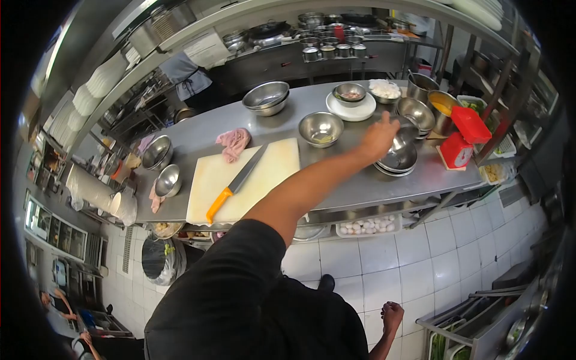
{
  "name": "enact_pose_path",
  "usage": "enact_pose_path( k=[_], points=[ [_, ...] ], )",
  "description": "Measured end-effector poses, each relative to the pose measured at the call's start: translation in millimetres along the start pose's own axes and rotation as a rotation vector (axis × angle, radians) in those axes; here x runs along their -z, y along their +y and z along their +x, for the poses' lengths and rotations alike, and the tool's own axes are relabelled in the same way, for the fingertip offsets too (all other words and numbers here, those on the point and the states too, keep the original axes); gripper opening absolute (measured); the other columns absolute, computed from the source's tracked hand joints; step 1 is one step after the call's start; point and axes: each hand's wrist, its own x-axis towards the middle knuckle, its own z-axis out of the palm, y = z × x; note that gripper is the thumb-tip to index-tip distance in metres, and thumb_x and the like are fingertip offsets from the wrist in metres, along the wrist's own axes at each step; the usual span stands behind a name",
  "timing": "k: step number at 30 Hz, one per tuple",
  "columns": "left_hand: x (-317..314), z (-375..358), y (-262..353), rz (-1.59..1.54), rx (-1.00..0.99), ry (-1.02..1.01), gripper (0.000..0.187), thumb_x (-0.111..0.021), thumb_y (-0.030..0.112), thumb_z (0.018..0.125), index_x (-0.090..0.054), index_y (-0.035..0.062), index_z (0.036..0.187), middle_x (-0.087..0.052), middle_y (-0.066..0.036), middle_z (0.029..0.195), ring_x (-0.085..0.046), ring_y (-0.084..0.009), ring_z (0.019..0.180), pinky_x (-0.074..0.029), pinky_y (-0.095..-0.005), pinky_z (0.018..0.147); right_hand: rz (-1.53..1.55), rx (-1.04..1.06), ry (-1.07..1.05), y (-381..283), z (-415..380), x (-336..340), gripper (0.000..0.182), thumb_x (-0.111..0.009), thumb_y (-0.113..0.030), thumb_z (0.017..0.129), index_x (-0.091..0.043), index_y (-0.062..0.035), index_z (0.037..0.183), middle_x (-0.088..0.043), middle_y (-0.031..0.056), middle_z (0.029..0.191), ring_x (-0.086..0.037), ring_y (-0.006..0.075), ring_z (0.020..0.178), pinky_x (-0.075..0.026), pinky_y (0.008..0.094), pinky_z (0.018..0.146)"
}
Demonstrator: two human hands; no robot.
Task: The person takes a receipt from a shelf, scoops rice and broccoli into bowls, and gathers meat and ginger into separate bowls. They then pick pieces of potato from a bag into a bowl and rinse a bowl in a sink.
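Observation:
My left hand (380, 137) reaches across to the right side of the steel counter, its fingers bent at the rim of a steel bowl (401, 155). This bowl sits tilted on a stack of others, partly hidden by the hand. My right hand (392, 314) hangs low over the floor, fingers curled and nothing showing in them. On the white cutting board (270, 186) lies a large knife with an orange handle (219, 205). A pink cloth (233, 144) rests at the board's far edge. Another steel bowl (321, 129), with a little food inside, stands near my left forearm.
A red scale (458, 150) stands at the counter's right end, beside more steel bowls (415, 114) and a pot of orange liquid (443, 108). White plates (351, 110) carry a small bowl. Eggs fill a tray (367, 227) below. A bin (162, 261) stands on the left.

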Motion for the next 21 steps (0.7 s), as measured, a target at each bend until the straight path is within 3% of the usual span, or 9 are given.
enact_pose_path(
  k=[2,5,8,11,14,16,21],
  points=[
    [6,-5,6,-0.044,-0.026,-0.084,0.020,-0.048,0.000,0.082,-0.049,0.0042,0.102,-0.041,-0.024,0.113,-0.061,-0.0435,0.083,-0.050,-0.0508,0.076,0.020,0.001,-0.015,-3,3,-1,0.019,-0.061,-0.003,0.080,-0.062,0.0069,0.096,-0.061,0.0080,0.067,-0.057,0.0131,0.053,-0.044,0.0239,0.046],
    [4,-9,8,-0.084,0.049,0.007,0.021,-0.053,0.001,0.079,-0.050,0.0037,0.099,-0.044,-0.023,0.111,-0.062,-0.0417,0.083,-0.052,-0.0499,0.074,0.043,0.004,0.000,-3,4,0,0.019,-0.061,-0.002,0.079,-0.062,0.0065,0.096,-0.061,0.0085,0.069,-0.056,0.0130,0.053,-0.044,0.0239,0.046],
    [6,-16,4,-0.264,0.102,0.229,0.026,-0.057,0.000,0.074,-0.050,0.0019,0.099,-0.043,-0.026,0.113,-0.061,-0.0438,0.080,-0.052,-0.0497,0.076,0.003,0.007,0.022,3,4,5,0.020,-0.060,0.001,0.076,-0.061,0.0061,0.096,-0.061,0.0086,0.070,-0.055,0.0130,0.052,-0.043,0.0241,0.046],
    [10,-26,10,-0.387,0.245,0.439,0.027,-0.057,-0.003,0.073,-0.049,-0.0008,0.099,-0.049,-0.024,0.104,-0.063,-0.0403,0.075,-0.056,-0.0451,0.065,-0.018,0.000,0.023,9,3,10,0.021,-0.058,0.003,0.074,-0.061,0.0062,0.095,-0.061,0.0084,0.070,-0.055,0.0132,0.052,-0.042,0.0244,0.045],
    [34,-53,25,-1.146,0.544,0.256,0.020,-0.055,-0.005,0.073,-0.047,-0.0020,0.091,-0.052,-0.017,0.086,-0.064,-0.0318,0.070,-0.057,-0.0391,0.050,-0.003,0.024,0.048,3,5,14,0.020,-0.057,0.003,0.073,-0.061,0.0059,0.093,-0.060,0.0075,0.069,-0.054,0.0125,0.052,-0.041,0.0241,0.045],
    [43,-85,33,-1.423,0.601,0.243,0.016,-0.055,-0.006,0.073,-0.043,-0.0002,0.082,-0.049,-0.010,0.076,-0.062,-0.0228,0.068,-0.055,-0.0343,0.042,-0.009,0.081,0.064,-4,9,15,0.017,-0.058,0.002,0.076,-0.061,0.0047,0.092,-0.060,0.0062,0.068,-0.053,0.0113,0.051,-0.040,0.0233,0.044],
    [77,-197,26,-1.456,0.734,-0.007,0.021,-0.058,-0.004,0.075,-0.039,0.0024,0.079,-0.044,-0.007,0.075,-0.056,-0.0160,0.063,-0.058,-0.0328,0.047,-0.055,0.190,0.011,-33,26,-1,0.015,-0.059,-0.001,0.079,-0.061,0.0045,0.092,-0.060,0.0051,0.067,-0.053,0.0108,0.052,-0.041,0.0232,0.046]
  ],
)
